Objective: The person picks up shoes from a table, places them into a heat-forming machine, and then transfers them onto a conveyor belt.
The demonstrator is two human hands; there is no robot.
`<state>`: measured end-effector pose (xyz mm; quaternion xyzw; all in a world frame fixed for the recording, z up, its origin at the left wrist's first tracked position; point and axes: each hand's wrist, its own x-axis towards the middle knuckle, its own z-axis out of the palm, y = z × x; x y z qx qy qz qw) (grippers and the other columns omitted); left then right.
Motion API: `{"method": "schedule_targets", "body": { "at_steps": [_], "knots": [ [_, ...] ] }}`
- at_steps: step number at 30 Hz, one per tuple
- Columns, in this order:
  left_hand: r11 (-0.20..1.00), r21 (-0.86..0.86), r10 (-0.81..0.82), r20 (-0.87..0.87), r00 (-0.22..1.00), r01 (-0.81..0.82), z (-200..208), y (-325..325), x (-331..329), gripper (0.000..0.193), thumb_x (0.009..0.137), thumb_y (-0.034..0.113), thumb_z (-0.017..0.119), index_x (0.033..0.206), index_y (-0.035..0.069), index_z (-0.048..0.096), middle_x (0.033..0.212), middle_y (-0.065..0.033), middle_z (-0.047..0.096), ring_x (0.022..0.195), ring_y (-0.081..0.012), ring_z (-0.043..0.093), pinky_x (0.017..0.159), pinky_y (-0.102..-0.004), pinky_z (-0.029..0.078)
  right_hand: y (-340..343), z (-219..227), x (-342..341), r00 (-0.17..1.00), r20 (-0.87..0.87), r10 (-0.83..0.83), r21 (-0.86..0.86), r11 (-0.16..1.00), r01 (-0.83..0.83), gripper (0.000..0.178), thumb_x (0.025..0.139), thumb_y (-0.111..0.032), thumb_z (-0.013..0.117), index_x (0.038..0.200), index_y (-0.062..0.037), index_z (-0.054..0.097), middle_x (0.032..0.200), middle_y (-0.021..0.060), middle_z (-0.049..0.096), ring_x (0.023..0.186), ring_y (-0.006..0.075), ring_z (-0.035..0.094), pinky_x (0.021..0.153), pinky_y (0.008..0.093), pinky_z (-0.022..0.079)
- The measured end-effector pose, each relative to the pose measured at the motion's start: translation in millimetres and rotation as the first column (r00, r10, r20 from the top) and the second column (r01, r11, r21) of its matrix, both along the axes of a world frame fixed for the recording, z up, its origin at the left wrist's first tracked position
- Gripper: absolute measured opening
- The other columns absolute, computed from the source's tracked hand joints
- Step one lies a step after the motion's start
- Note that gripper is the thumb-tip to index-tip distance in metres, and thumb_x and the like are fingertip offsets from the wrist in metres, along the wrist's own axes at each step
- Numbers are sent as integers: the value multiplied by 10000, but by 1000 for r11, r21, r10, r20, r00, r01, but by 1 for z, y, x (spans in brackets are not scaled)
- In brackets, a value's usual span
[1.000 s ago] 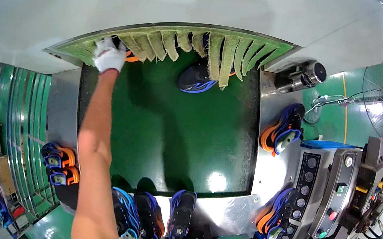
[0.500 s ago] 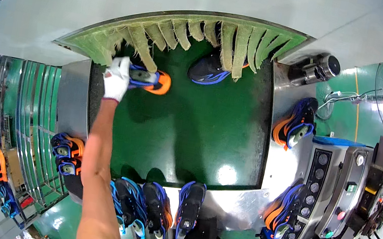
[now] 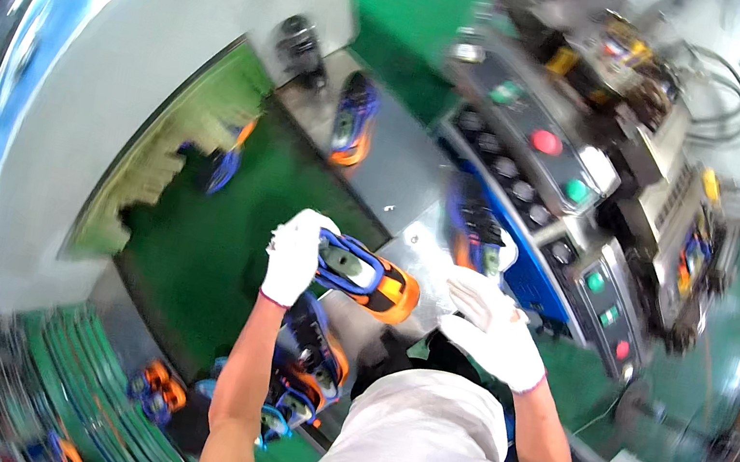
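Above the green belt's edge, left hand's grip pinches a shoe; right hand spread.

The shoe, gripped on the belt near the curtain half a second ago, has been carried back toward the body by the left hand. The right hand has been raised beside it. The view has been swung rightward.

Left hand: white knit glove, snug fit; thin reddish trim at the wrist cuff
Right hand: matching white knit glove; pink-red edging at the cuff
Forearms: bare below both glove cuffs; no sleeves
Torso: white sleeveless top, behind and between the wrists; lightly creased fabric
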<state>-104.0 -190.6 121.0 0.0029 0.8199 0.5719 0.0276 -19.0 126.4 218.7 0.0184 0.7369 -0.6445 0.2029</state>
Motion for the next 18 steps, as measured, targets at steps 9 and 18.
{"method": "schedule_targets", "body": {
  "at_steps": [9, 18],
  "knots": [
    [488, -703, -873, -397, 284, 517, 135, 365, -11, 85, 902, 179, 645, 945, 137, 706, 876, -35, 657, 814, -237, 656, 652, -364, 504, 181, 1, 14, 929, -363, -70, 478, 842, 250, 622, 775, -341, 785, 1223, 33, 566, 954, 247, 699, 864, 412, 692, 783, 450, 557],
    [642, -276, -687, -621, 377, 715, 162, 672, -9, 437, 978, 211, 677, 1338, -15, 574, 1205, -173, 655, 991, -268, 675, 938, -375, 526, 310, -6, 184, 440, 141, -887, -416, 350, 840, 544, 773, -193, 873, 1210, 37, 643, 996, 48, 698, 808, 133, 619, 693, 327, 526]
  ]
}}
